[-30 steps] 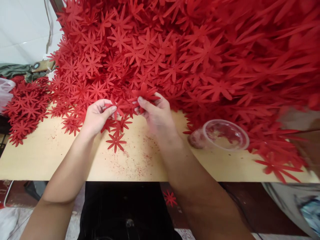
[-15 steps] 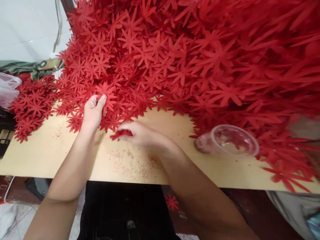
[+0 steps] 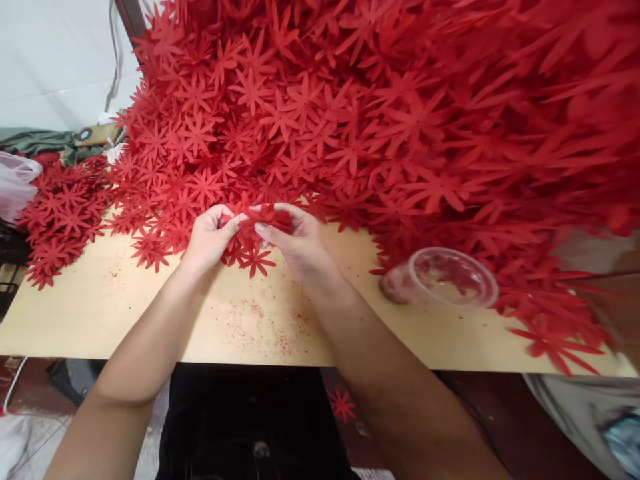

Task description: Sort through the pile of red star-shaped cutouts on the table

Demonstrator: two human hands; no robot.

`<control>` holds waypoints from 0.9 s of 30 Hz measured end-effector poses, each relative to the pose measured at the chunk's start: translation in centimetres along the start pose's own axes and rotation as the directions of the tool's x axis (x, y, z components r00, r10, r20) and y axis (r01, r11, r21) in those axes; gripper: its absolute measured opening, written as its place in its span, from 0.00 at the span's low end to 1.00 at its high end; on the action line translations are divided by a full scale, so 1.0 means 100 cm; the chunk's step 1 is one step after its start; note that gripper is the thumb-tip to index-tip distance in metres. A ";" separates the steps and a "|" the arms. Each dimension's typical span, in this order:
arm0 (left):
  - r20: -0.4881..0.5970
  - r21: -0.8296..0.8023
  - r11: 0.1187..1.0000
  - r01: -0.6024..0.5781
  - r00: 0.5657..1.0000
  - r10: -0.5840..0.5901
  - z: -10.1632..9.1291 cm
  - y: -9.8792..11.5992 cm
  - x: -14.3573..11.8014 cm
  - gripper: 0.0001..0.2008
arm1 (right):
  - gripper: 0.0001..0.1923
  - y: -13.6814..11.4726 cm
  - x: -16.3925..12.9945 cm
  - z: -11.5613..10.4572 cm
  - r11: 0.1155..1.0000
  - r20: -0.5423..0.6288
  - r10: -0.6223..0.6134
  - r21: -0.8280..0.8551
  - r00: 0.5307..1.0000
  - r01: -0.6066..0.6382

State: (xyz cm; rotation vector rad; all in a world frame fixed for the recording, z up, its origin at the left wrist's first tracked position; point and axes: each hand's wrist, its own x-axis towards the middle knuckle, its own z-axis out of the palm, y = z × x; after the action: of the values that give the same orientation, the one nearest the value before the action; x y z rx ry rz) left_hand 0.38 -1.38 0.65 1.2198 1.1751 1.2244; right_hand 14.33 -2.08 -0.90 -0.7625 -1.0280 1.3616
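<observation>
Both hands meet at the foot of the big heap of red flower cut-outs (image 3: 380,113) — the left hand (image 3: 207,237) and right hand (image 3: 295,240) pinch the same small bunch of red flowers (image 3: 265,217) between thumb and fingertips, just above the wooden tabletop (image 3: 150,313), probably to square the stack. A clear plastic cup (image 3: 453,277) lies on its side to the right — within easy reach.

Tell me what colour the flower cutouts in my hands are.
Red, plain: the flower cutouts pinched between left hand and right hand, clearest in the head view.
</observation>
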 end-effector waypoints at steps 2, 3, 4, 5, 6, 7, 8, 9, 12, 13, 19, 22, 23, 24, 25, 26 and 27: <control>0.058 -0.008 1.000 -0.008 0.998 0.008 -0.002 0.000 0.000 0.17 | 0.16 0.002 0.003 -0.002 1.000 -0.049 -0.030 -0.012 0.998 0.029; 0.096 -0.007 1.000 -0.018 0.995 0.018 -0.003 0.001 0.001 0.16 | 0.16 0.003 0.005 -0.004 0.999 -0.079 -0.043 -0.015 0.996 0.042; 0.133 -0.004 1.000 -0.027 0.991 0.027 -0.004 0.001 0.002 0.15 | 0.16 0.004 0.006 -0.005 0.999 -0.113 -0.053 -0.014 0.992 0.051; 0.163 0.001 0.999 -0.032 0.986 0.032 -0.006 0.001 0.003 0.15 | 0.17 0.004 0.007 -0.007 0.998 -0.148 -0.060 -0.009 0.987 0.059; 0.177 0.008 0.999 -0.033 0.984 0.031 -0.007 0.001 0.004 0.15 | 0.17 0.004 0.009 -0.009 0.998 -0.180 -0.065 -0.002 0.982 0.066; 0.178 0.020 0.999 -0.030 0.984 0.026 -0.008 0.000 0.004 0.14 | 0.17 0.004 0.010 -0.011 0.997 -0.208 -0.071 0.008 0.976 0.074; 0.164 0.033 0.999 -0.025 0.986 0.020 -0.008 0.000 0.005 0.13 | 0.17 0.003 0.011 -0.012 0.996 -0.233 -0.076 0.019 0.970 0.082; 0.134 0.041 0.999 -0.020 0.991 0.015 -0.009 -0.001 0.006 0.12 | 0.17 0.002 0.012 -0.014 0.995 -0.255 -0.081 0.031 0.964 0.092; 0.027 0.047 0.999 0.004 1.000 -0.005 -0.010 -0.003 0.008 0.10 | 0.17 0.000 0.013 -0.019 0.990 -0.298 -0.094 0.070 0.950 0.120; 0.003 0.057 0.998 0.011 1.000 -0.011 -0.011 -0.004 0.009 0.09 | 0.17 -0.001 0.013 -0.020 0.990 -0.296 -0.089 0.080 0.951 0.118; -0.025 0.208 0.978 -0.002 1.000 0.007 -0.012 -0.003 0.007 0.10 | 0.17 -0.001 0.008 -0.016 0.991 -0.161 -0.057 0.115 0.985 0.076; -0.062 0.256 0.967 -0.015 0.998 0.032 -0.012 -0.001 0.007 0.12 | 0.16 -0.001 0.007 -0.012 0.992 -0.124 -0.051 0.108 0.991 0.065; -0.074 0.274 0.962 -0.013 0.997 0.035 -0.012 -0.001 0.007 0.12 | 0.16 -0.001 0.007 -0.012 0.993 -0.122 -0.041 0.107 0.992 0.054; -0.081 0.292 0.956 -0.010 0.996 0.035 -0.012 -0.001 0.007 0.13 | 0.16 -0.001 0.007 -0.011 0.993 -0.125 -0.028 0.107 0.992 0.042; -0.086 0.307 0.952 -0.005 0.996 0.033 -0.012 -0.001 0.007 0.13 | 0.16 -0.001 0.007 -0.011 0.994 -0.130 -0.016 0.109 0.991 0.030; -0.088 0.321 0.947 0.001 0.996 0.029 -0.011 -0.001 0.008 0.14 | 0.16 -0.001 0.007 -0.010 0.993 -0.135 -0.004 0.113 0.991 0.019; -0.092 0.329 0.944 0.011 0.996 0.021 -0.011 -0.001 0.008 0.14 | 0.17 -0.001 0.007 -0.010 0.993 -0.140 0.007 0.117 0.990 0.010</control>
State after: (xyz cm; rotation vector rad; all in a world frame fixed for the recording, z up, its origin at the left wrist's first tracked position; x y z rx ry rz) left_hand -0.72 -0.58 0.53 1.4220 1.4919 1.1280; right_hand 15.21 -1.23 -1.14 -0.7582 -0.8311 1.3353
